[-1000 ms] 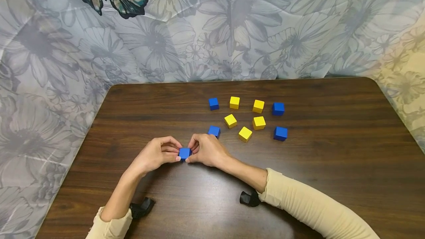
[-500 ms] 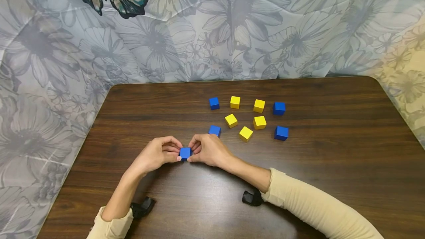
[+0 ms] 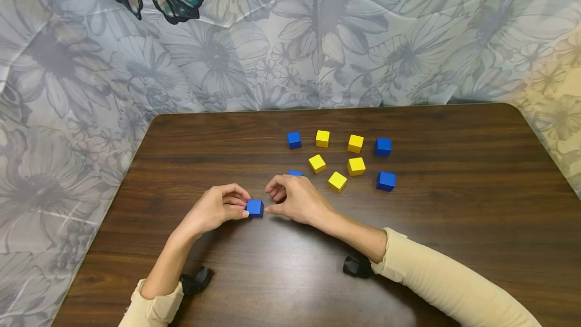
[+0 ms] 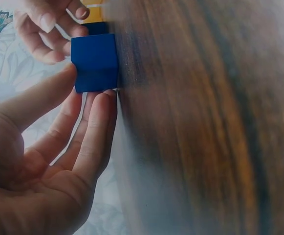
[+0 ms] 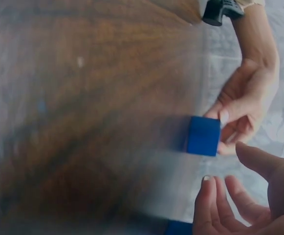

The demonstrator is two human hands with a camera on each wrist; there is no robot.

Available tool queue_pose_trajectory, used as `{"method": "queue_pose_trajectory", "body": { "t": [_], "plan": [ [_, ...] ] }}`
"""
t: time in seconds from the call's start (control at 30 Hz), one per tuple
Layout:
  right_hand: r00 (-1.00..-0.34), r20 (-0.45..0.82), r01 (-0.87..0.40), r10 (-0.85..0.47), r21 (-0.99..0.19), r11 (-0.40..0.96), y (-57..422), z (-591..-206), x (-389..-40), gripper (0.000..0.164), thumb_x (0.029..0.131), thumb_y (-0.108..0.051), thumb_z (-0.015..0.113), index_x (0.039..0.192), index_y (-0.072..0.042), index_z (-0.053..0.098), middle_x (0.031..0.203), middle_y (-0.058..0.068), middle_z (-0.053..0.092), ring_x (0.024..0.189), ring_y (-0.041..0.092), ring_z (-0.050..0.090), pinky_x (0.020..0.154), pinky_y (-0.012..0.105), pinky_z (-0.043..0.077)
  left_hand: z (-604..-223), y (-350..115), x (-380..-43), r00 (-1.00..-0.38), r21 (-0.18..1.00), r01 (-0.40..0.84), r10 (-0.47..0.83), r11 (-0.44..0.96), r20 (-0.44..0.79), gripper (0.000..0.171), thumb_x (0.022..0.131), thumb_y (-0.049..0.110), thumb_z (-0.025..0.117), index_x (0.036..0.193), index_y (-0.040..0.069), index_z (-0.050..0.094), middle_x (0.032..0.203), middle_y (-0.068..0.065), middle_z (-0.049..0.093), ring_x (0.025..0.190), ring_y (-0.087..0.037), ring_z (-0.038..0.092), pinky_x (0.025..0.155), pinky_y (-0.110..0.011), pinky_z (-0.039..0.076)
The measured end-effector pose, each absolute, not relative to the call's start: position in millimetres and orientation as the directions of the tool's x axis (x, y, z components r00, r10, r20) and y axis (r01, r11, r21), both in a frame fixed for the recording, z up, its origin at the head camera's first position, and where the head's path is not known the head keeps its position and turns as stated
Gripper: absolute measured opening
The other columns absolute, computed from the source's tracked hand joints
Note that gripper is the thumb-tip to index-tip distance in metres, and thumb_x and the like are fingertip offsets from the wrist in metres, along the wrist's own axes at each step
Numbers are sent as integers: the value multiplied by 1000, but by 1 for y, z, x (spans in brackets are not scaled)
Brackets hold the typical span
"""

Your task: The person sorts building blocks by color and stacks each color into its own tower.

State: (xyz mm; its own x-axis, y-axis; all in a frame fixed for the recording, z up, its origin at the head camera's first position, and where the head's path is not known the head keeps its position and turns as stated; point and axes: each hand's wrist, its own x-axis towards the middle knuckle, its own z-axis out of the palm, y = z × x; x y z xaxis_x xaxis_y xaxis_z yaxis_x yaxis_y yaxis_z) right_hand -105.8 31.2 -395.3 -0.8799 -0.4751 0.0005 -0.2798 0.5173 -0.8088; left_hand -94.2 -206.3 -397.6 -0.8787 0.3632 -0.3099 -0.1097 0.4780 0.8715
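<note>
A blue block (image 3: 254, 208) sits on the table left of the other blocks. My left hand (image 3: 217, 209) holds it by its left side, thumb at the near corner and index finger at the far one. In the left wrist view the thumb and fingertips touch the block (image 4: 96, 63). My right hand (image 3: 297, 200) is just right of that block, its fingers loosely bent and a small gap apart from it. The right wrist view shows nothing between the right hand's thumb and fingers (image 5: 209, 203). Behind the right hand, another blue block (image 3: 295, 172) is mostly hidden.
Several yellow blocks (image 3: 337, 181) lie spread on the brown wooden table (image 3: 454, 191) beyond my right hand. Blue blocks stand around them: one at the far left (image 3: 294, 140) and two on the right, a farther one (image 3: 383, 147) and a nearer one (image 3: 386, 181). A floral cloth (image 3: 272, 39) hangs behind the table.
My right hand has let go of the blue block's right side and moved a little right, its fingers spreading. The left hand stays at the block.
</note>
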Motion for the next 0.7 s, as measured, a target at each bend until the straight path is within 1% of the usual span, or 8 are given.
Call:
{"method": "queue_pose_trajectory", "body": {
  "t": [0.2,0.4,0.6,0.7],
  "plan": [
    [-887,73,-328,-455,-794,513,45,-390,-112,30,77,-15,87,103,-9,74,96,2,73,84,12,68,73,23,54,-399,-207,-95,-881,872,-110,360,477,-308,27,86,4,77,111,3,66,104,-12,69,98,-23,68,79,-29,57],
    [-894,120,-353,-431,-781,515,58,-387,-119,30,79,-14,85,106,-8,74,100,2,72,87,16,68,77,29,56,-399,-206,-95,-881,875,-106,364,473,-303,27,86,5,77,111,3,66,104,-12,69,98,-23,68,79,-29,57],
    [-911,170,-359,-377,-777,517,67,-388,-125,30,78,-10,86,106,-6,75,98,3,72,85,17,67,75,28,56,-399,-206,-94,-880,874,-112,361,474,-308,28,86,5,77,111,3,66,104,-12,69,98,-23,67,79,-29,57],
    [-914,174,-357,-366,-773,524,70,-389,-126,32,78,-10,86,108,-6,74,97,2,72,86,17,66,75,29,57,-398,-207,-93,-880,871,-117,357,478,-314,28,86,5,77,112,3,65,104,-12,69,98,-23,67,79,-28,57]
  ]
}}
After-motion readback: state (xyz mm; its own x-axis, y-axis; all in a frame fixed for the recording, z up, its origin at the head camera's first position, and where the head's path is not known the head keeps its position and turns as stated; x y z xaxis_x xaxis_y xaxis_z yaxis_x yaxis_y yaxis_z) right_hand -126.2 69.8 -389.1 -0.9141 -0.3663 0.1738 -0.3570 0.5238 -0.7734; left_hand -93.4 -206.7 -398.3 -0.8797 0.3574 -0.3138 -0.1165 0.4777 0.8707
